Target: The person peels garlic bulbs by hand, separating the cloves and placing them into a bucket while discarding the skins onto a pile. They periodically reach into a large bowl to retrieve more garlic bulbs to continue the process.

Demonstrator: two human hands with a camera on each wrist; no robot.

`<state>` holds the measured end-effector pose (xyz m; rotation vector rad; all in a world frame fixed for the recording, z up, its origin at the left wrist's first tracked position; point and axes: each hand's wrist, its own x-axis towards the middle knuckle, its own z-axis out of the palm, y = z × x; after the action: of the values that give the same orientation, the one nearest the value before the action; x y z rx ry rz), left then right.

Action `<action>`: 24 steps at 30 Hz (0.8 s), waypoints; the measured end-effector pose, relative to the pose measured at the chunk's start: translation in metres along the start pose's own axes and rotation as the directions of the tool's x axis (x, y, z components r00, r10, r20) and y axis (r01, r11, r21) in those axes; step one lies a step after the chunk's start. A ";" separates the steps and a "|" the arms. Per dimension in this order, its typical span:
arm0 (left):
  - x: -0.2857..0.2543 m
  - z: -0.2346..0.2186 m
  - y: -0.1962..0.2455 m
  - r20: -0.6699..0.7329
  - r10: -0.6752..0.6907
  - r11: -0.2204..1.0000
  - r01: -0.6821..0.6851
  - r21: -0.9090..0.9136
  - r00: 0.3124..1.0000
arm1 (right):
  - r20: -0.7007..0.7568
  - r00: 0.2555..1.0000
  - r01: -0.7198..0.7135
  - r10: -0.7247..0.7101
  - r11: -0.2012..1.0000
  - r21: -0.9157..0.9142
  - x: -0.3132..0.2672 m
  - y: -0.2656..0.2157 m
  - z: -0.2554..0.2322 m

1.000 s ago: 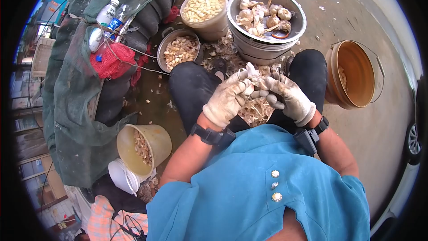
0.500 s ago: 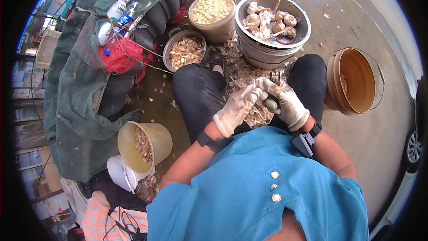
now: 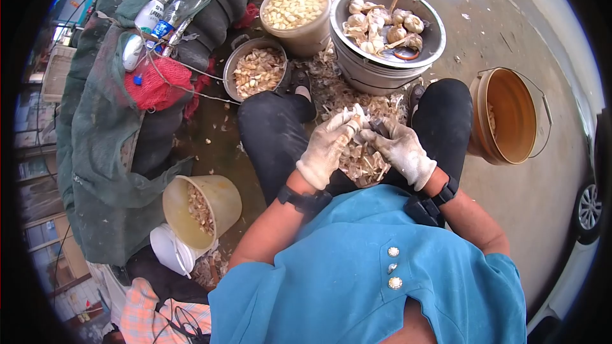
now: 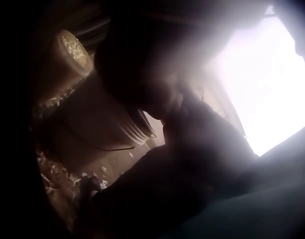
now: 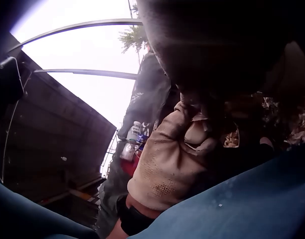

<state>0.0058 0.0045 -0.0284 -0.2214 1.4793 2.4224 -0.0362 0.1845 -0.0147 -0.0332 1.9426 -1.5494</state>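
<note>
Garlic piece (image 3: 357,116) pinched by left hand (image 3: 325,151), fingers curled. Small dark object (image 3: 380,127) gripped by right hand (image 3: 405,154), fingers bent, just beside left. Both held above garlic peelings (image 3: 362,164), between the knees.

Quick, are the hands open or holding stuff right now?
Left hand: closed, holding what looks like garlic.
Right hand: closed on a small dark thing.

Grey-brown ground (image 3: 503,216) that looked damp in places, garlic skins (image 3: 328,89) that lay scattered over it, a round tub (image 3: 305,39) that stood near a metal pan (image 3: 227,75), a pale bucket (image 3: 377,81) that stood beside the tub, a brown bucket (image 3: 523,118) well apart, a yellowish bucket (image 3: 224,200) that touched a white bucket (image 3: 167,251)
</note>
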 end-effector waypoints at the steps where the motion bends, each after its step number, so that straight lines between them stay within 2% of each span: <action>1: 0.003 -0.001 0.000 -0.033 -0.004 1.000 0.003 -0.025 0.999 | 0.048 0.998 -0.037 0.041 0.996 -0.078 -0.004 -0.009 -0.002; 4: 0.009 -0.006 0.002 -0.104 -0.014 0.997 0.006 -0.076 0.994 | 0.004 0.998 -0.066 0.068 0.980 -0.189 0.000 -0.014 -0.009; 5: 0.009 -0.010 0.002 -0.078 -0.012 1.000 0.013 0.004 0.997 | -0.024 0.999 -0.028 0.022 0.960 -0.278 0.002 -0.013 -0.010; 6: 0.008 -0.013 0.004 -0.051 -0.014 0.996 0.018 0.084 0.999 | -0.023 0.999 -0.031 0.026 0.960 -0.277 0.004 -0.009 -0.013; 8: 0.006 -0.015 0.010 -0.025 -0.034 0.998 0.036 0.050 0.999 | 0.107 0.976 0.214 -0.190 0.927 -0.306 0.007 0.000 -0.022; 9: 0.006 -0.014 0.014 0.003 -0.051 0.999 0.051 0.019 0.999 | 0.165 0.956 0.288 -0.242 0.873 -0.393 0.006 -0.003 -0.027; 13: 0.005 -0.010 0.023 -0.010 -0.101 0.995 0.101 -0.026 0.995 | 0.204 0.952 0.297 -0.227 0.847 -0.442 0.005 -0.011 -0.025; 15: 0.003 -0.006 0.028 -0.031 -0.083 0.993 0.085 0.085 0.996 | 0.218 0.953 0.287 -0.210 0.855 -0.431 0.004 -0.015 -0.025; 19: 0.004 -0.015 0.029 0.019 -0.120 0.980 0.116 0.162 0.993 | 0.253 0.938 0.332 -0.238 0.830 -0.448 0.004 -0.014 -0.027; 21: 0.004 -0.017 0.028 0.074 -0.084 0.934 0.053 0.352 0.994 | 0.279 0.922 0.374 -0.268 0.805 -0.460 0.004 -0.015 -0.028; 22: 0.004 -0.016 0.027 0.074 -0.085 0.934 0.054 0.352 0.994 | 0.279 0.922 0.373 -0.267 0.806 -0.460 0.004 -0.016 -0.029; 24: 0.004 -0.015 0.025 0.208 0.163 0.911 -0.228 0.345 0.964 | 0.337 0.928 0.311 -0.158 0.825 -0.471 0.004 -0.020 -0.031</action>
<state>-0.0065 -0.0193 -0.0155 0.2279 1.9070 2.1798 -0.0613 0.2038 0.0040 -0.7168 2.1135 -1.0372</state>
